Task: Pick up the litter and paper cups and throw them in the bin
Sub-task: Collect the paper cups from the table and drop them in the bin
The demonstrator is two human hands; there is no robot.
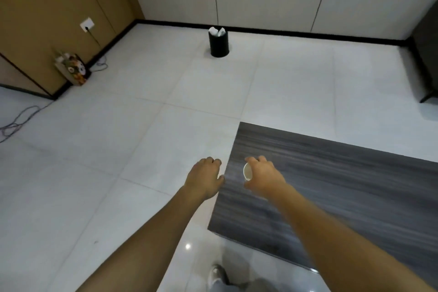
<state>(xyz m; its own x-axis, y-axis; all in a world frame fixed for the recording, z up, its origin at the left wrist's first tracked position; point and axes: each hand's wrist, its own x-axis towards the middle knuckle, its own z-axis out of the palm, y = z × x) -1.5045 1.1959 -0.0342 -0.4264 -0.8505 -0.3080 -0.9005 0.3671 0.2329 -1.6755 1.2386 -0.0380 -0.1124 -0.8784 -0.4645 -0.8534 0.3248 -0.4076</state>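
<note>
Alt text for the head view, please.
The right hand grips a white paper cup above a dark wood-grain table; the left hand hangs loosely curled, empty. A black bin stands by the far wall.

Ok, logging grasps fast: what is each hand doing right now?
Left hand: holds nothing, fingers loosely curled.
Right hand: grips small white paper cup.

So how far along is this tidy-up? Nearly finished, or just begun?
Partly done: the black bin by the far wall already has white paper sticking out of its top. In hand: the right hand grips a paper cup above the dark table; the left hand holds nothing. Left: carrying that cup across to the bin.
</note>
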